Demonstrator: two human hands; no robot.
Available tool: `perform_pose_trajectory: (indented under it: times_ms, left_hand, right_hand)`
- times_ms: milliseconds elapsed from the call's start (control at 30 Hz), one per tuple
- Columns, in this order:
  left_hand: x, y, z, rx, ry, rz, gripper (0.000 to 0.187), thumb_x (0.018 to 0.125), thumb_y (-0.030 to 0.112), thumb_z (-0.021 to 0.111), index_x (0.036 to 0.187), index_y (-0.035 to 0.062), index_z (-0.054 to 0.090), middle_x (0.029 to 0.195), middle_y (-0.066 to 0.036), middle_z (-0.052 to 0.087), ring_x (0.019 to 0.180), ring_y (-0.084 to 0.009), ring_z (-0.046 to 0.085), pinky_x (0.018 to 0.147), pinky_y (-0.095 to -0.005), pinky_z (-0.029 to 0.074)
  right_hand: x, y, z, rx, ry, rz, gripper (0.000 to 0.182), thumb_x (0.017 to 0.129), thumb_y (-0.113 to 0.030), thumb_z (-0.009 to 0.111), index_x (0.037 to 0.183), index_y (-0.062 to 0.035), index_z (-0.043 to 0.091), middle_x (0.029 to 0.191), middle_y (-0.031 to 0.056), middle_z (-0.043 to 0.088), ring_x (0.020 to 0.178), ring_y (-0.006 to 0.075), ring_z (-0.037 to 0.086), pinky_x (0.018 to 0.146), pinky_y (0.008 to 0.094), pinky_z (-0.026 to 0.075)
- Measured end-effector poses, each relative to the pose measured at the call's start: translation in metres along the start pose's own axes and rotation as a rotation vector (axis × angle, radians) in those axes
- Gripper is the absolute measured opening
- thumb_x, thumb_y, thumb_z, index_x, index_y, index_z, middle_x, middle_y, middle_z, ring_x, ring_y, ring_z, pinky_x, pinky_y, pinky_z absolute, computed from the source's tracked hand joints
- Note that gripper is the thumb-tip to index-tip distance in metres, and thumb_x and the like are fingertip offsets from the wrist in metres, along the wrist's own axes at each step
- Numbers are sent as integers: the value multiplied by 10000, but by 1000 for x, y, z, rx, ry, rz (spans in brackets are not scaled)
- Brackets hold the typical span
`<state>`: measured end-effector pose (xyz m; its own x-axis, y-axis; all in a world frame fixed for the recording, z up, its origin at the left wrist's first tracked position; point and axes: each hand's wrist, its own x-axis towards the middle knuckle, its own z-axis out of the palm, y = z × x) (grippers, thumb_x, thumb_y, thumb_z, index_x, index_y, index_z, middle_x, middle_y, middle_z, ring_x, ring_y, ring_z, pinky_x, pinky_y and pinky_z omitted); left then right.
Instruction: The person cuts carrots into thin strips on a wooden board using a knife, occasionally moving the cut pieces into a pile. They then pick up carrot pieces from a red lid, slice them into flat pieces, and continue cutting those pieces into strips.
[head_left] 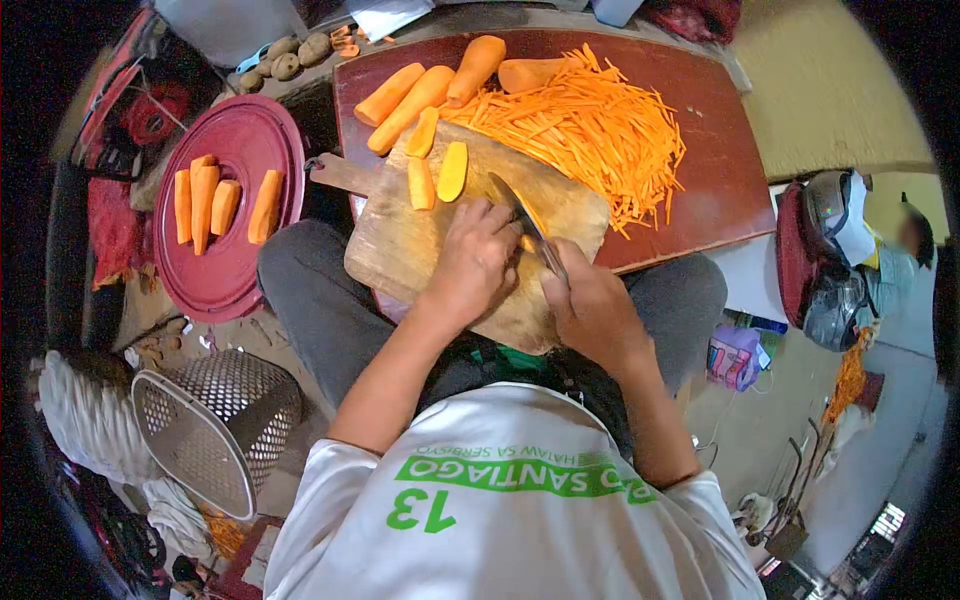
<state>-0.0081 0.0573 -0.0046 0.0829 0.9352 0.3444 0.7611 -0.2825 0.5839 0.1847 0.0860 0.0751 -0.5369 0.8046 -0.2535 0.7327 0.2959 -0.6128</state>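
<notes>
A wooden cutting board [385, 240] with a short handle lies tilted across the front of a red table. My right hand [592, 305] grips the handle of a kitchen knife [527, 222], its blade pointing away from me over the board. Close beside the blade, my left hand [480, 250] has its fingers curled down over a carrot piece [528, 243], which they mostly hide. Three cut carrot pieces lie farther up the board, among them a yellowish slab [453, 172]. Behind the board spreads a large heap of carrot strips [600, 135].
Whole peeled carrots [410, 105] sit along the table's [715, 200] back left. More carrots [203, 205] rest on a round red lid [255, 130] at left. A perforated basket [190, 430] stands on the floor below it. Potatoes [286, 66] lie behind the lid.
</notes>
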Motion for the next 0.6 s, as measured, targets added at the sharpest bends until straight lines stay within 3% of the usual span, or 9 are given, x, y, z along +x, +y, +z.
perform_pose_trajectory:
  times_ms: [133,333,433,600]
  left_hand:
    - [2,-1,-4,-33,16,19,318,666,-5,755,984,-26,742,1058,-167,646,1055,-384,588,944,-500,510]
    - [2,0,-4,11,34,44,333,653,14,783,981,-23,741,1043,-157,650,1055,-380,588,947,-488,507]
    - [2,-3,0,-4,14,32,350,641,32,800,981,-22,740,1044,-162,644,1060,-380,584,948,-484,503]
    - [-1,0,-3,27,49,41,354,625,50,818,963,-12,737,1073,-163,637,1075,-382,576,960,-482,495]
  right_hand:
    - [-4,-1,-9,36,-13,-34,268,1063,-184,593,1289,-42,571,982,303,696,974,544,672,786,589,518]
    - [-18,4,-6,33,-72,100,252,1075,-180,577,1278,-31,574,963,300,684,979,535,673,775,554,523]
    - [1,12,2,65,31,-69,229,1077,-177,584,1245,-21,583,934,278,675,901,511,681,763,512,535]
    - [-13,5,-11,191,10,-32,194,1079,-162,564,1199,-13,598,882,255,631,778,450,633,735,462,530]
